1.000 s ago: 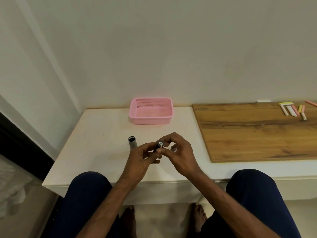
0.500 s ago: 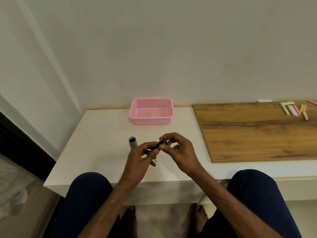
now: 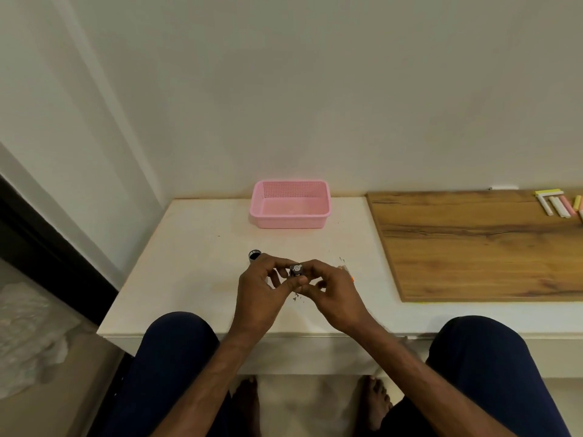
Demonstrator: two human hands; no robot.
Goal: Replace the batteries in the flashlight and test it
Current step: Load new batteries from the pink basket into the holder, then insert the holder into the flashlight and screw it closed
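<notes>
In the lower middle of the frame, the left hand (image 3: 262, 287) and the right hand (image 3: 331, 291) meet above the white table (image 3: 189, 257). Their fingers close narrowly together on a small dark flashlight part (image 3: 296, 270), its round metal end facing up. The flashlight tube (image 3: 254, 256) stands on the table just behind the left hand. A pink basket (image 3: 290, 200) sits further up, near the wall. At the right lies a wooden board (image 3: 473, 244) with chalk sticks (image 3: 556, 205) in the upper right corner.

Both forearms reach forward, converge at centre. Left hand (image 3: 262, 287) and right hand (image 3: 331, 291) meet fingertip to fingertip, backs up. Thumbs and forefingers of both pinched on small dark part (image 3: 296, 270); other fingers curled.
</notes>
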